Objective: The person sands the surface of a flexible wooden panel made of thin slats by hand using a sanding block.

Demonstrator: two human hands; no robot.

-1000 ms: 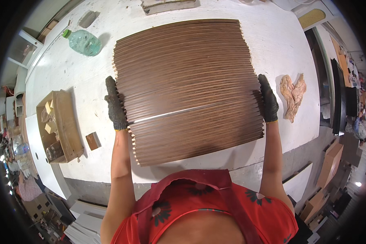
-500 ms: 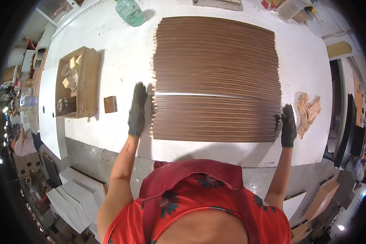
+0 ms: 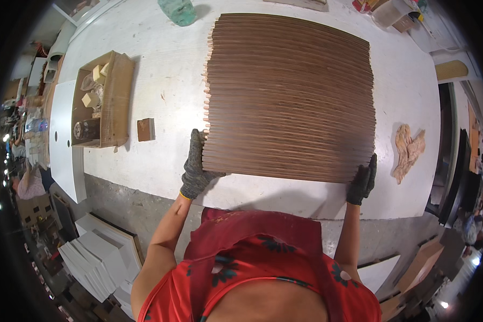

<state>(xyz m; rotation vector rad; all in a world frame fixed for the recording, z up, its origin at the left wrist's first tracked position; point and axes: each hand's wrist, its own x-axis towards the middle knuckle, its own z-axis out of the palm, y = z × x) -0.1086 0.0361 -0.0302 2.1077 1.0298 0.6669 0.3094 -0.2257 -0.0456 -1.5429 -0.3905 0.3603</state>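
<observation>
Dark brown slender strips (image 3: 290, 99) with pale ends lie side by side, packed into one broad block on the white table. My left hand (image 3: 195, 172), in a dark grey glove, is at the block's near left corner. Its fingers stretch along the strip ends, and its thumb points right along the near edge. At the near right corner is my right hand (image 3: 363, 181), gloved the same way, with fingers extended against the right ends. Its thumb is partly hard to make out. Both hands are open and touch the block from outside.
A cardboard box (image 3: 124, 102) with pale blocks and a jar stands to the left, beside a small brown block (image 3: 145, 130). A crumpled cloth (image 3: 409, 152) lies at the right. Toward the back are a greenish bottle (image 3: 178, 12) and several containers (image 3: 387, 13).
The gap between the two groups of strips has closed. Both hands have moved to the near corners, and my left thumb has spread along the near edge.
</observation>
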